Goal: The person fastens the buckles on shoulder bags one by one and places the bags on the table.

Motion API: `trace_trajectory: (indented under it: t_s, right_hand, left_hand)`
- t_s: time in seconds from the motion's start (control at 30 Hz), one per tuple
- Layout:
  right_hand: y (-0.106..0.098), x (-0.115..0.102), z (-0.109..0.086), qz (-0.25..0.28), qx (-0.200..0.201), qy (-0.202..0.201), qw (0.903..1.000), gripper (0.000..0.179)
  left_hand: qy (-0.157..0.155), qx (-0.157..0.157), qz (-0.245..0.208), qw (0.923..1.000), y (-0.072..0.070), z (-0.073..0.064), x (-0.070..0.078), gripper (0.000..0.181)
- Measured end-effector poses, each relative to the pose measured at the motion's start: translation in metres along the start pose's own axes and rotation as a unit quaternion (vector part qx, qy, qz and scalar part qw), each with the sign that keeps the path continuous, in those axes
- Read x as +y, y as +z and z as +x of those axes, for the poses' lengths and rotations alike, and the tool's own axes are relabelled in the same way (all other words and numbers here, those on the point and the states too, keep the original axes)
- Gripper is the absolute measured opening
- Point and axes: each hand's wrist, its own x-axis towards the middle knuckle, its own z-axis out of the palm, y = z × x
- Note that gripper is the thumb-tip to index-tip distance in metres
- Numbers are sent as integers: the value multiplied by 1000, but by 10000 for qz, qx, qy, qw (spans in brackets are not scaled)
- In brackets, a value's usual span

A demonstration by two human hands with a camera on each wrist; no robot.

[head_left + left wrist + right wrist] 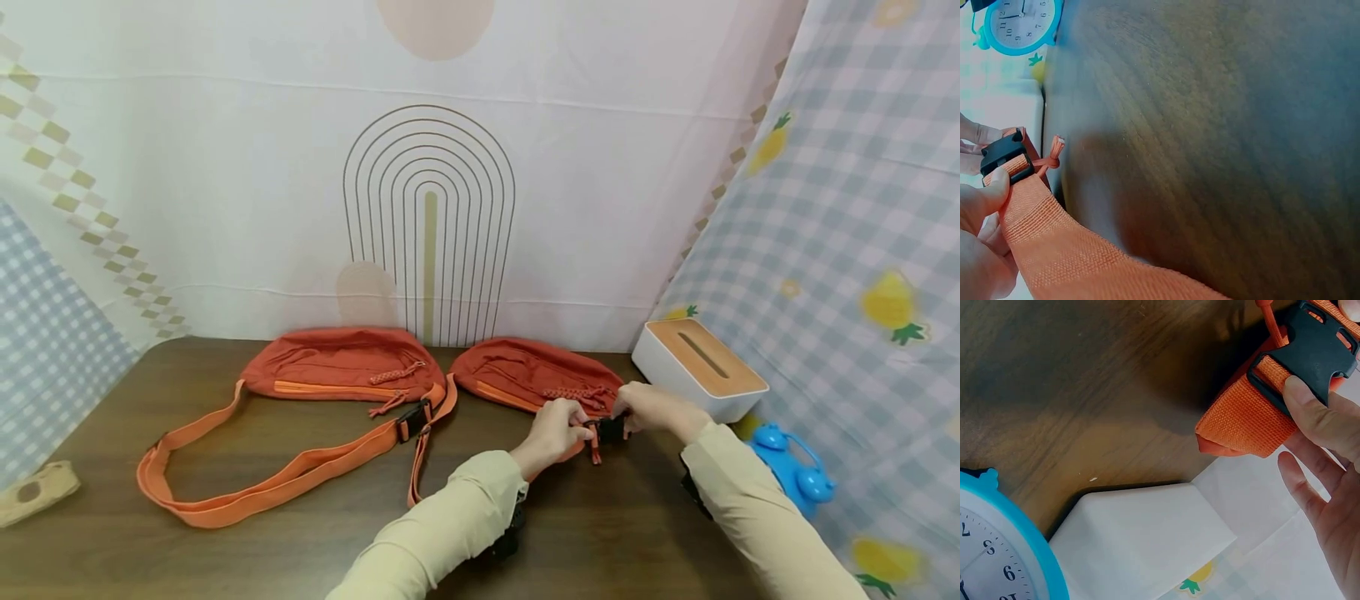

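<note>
On the wooden table lies the right-hand red waist bag [517, 362], with its orange strap [1079, 250] and black buckle [1317, 356] at its near right corner. My left hand [551, 433] pinches the orange webbing at the buckle's left end, thumb on top. From the other side, my right hand [660, 408] grips the buckle's right end between thumb and fingers. Both ends of the buckle sit together between the hands; whether they are fully latched I cannot tell. A knotted orange zip cord [1050, 162] hangs beside the buckle.
Another red waist bag [345, 354] lies to the left, its orange strap looped toward the front and its buckle joined. At the right stand a white tissue box [701, 371] with a wooden lid and a blue alarm clock [787, 471]. A beige object [37, 492] lies far left.
</note>
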Motion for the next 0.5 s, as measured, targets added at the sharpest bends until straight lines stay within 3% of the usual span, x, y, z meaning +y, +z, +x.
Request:
trace_trajectory:
  t_s: [0.3,0.5]
  right_hand:
    - [1,-1,0,5,-76,71,9999,23]
    - [5,-5,-1,-173,-87,52,9998,21]
  left_hand:
    - [-149,26,-90,9998,0,-3,4,10]
    - [-183,-23,-379,9991,3,-5,1,8]
